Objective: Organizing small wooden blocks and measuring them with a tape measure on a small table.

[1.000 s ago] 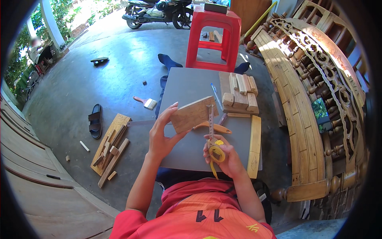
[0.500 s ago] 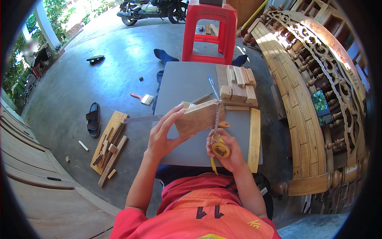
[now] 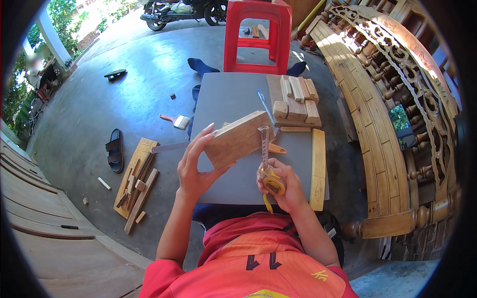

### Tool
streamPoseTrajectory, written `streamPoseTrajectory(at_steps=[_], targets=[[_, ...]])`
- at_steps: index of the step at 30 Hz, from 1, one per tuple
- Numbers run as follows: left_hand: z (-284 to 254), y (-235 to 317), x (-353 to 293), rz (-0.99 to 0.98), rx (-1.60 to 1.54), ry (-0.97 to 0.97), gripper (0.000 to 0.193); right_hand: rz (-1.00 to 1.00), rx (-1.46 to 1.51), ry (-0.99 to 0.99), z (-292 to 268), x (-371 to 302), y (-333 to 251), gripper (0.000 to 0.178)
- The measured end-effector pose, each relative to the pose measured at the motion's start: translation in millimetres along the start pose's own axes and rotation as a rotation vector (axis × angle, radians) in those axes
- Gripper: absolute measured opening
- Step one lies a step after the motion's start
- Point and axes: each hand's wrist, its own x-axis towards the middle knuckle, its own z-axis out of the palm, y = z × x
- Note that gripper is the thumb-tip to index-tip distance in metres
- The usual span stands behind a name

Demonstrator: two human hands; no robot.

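Note:
My left hand (image 3: 195, 161) grips a wooden block (image 3: 237, 140) by its left end, holding it tilted above the grey table (image 3: 218, 94). In my right hand (image 3: 284, 187) is a yellow tape measure (image 3: 274, 182), its strap hanging below. A short length of blade (image 3: 265, 144) sticks up from the case, and its hooked end is beside the block's right end. Behind the block lies a blue pen (image 3: 265, 103). An orange-brown wooden handle (image 3: 277, 149) shows on the table under the tape blade; the rest of that tool is hidden by the block.
Wooden pieces (image 3: 297, 102) are stacked at the table's far right, with a curved yellow strip (image 3: 318, 169) along the right edge. Beyond stands a red stool (image 3: 256, 37). Left on the floor lie a paintbrush (image 3: 177, 121), a sandal (image 3: 115, 151) and a board with offcuts (image 3: 136, 179). A carved wooden bench (image 3: 370, 124) flanks the right.
The block has shifted left and its right end has come away from the tape. The tape blade's hook now stands apart from the block's top corner. Both hands keep their holds.

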Motion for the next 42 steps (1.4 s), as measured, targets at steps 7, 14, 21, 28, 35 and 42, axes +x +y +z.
streamPoseTrajectory(at_steps=[7, 14, 21, 28, 35, 42], targets=[[-10.7, 7.1, -1.6, 0.079, 0.13, -0.083, 0.079, 0.026, 0.021, 0.103, 5.2, -0.5, 0.8, 0.027], [-21.8, 11.6, -13.5, 0.083, 0.168, -0.191, 0.076, 0.035, -0.048, 0.16, 13.3, -3.1, -2.6, 0.029], [-22.1, 26.8, -22.7, -0.042, 0.109, -0.152, 0.076, -0.013, -0.362, 0.202, 16.9, -15.9, -21.0, 0.029], [-12.3, 29.9, -38.7, -0.273, 0.232, -0.305, 0.073, -0.418, -1.482, 0.513, 16.8, -15.0, -61.8, 0.037], [-18.5, 29.6, -32.4, -0.333, 0.251, -0.5, 0.072, -0.351, -1.845, 0.575, -14.2, 15.4, -67.6, 0.044], [-31.5, 27.1, -28.8, -0.323, 0.233, -0.616, 0.072, -0.573, -2.01, 0.314, 15.6, 45.2, -85.7, 0.033]])
